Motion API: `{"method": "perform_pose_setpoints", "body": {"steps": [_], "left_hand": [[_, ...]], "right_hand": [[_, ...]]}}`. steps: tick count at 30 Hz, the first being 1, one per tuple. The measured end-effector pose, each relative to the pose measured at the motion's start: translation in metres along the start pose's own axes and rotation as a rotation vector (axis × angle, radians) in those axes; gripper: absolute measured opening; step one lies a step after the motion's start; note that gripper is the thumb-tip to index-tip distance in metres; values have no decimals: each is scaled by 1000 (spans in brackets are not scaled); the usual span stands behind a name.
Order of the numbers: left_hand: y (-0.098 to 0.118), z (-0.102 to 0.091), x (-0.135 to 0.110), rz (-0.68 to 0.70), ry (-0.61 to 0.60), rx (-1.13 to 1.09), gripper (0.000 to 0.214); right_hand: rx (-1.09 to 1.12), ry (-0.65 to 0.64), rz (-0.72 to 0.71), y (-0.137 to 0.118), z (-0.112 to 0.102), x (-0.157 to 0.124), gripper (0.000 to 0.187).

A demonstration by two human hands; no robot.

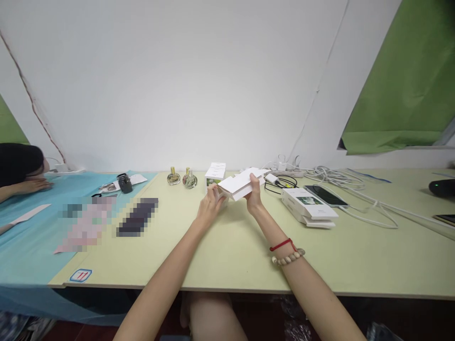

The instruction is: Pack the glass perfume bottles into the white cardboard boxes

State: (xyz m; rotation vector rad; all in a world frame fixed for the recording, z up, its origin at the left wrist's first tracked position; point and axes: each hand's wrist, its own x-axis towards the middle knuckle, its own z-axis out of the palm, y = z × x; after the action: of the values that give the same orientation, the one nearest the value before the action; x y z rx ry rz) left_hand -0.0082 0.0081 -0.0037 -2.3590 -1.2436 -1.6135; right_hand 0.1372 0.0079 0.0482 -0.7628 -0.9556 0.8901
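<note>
Both hands hold a white cardboard box (241, 183) above the table, tilted, with flaps standing out. My left hand (209, 204) grips its left end, fingers closed near the flaps. On its right side, my right hand (254, 195) is closed around the box with the thumb on top. Just behind my left hand stands another white box (215, 171) with a green picture. Right of my right hand lies a small stack of folded white boxes (308, 206). Perfume bottles with gold caps, among them a round glass one (190, 180), stand left of the hands.
Coiled white cables (330, 177), a black cable (284, 182) and a smartphone (325, 196) lie at right. A dark jar (124, 183) and papers rest on the blue cloth (39, 255) at left. A person leans on the table's far left, near a knife-shaped object (30, 214).
</note>
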Motion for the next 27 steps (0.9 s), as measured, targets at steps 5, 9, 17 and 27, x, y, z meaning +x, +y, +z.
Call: {"method": "perform_pose_setpoints", "body": {"steps": [5, 9, 17, 27], "left_hand": [[-1, -1, 0, 2, 6, 28, 38], [0, 1, -2, 43, 5, 99, 38], [4, 1, -1, 80, 18, 155, 37], [9, -1, -3, 186, 56, 185, 42]], "right_hand": [[-29, 29, -48, -5, 2, -5, 64], [-43, 82, -114, -8, 2, -5, 67], [-172, 53, -147, -9, 4, -10, 78], [-382, 26, -349, -17, 9, -19, 97]]}}
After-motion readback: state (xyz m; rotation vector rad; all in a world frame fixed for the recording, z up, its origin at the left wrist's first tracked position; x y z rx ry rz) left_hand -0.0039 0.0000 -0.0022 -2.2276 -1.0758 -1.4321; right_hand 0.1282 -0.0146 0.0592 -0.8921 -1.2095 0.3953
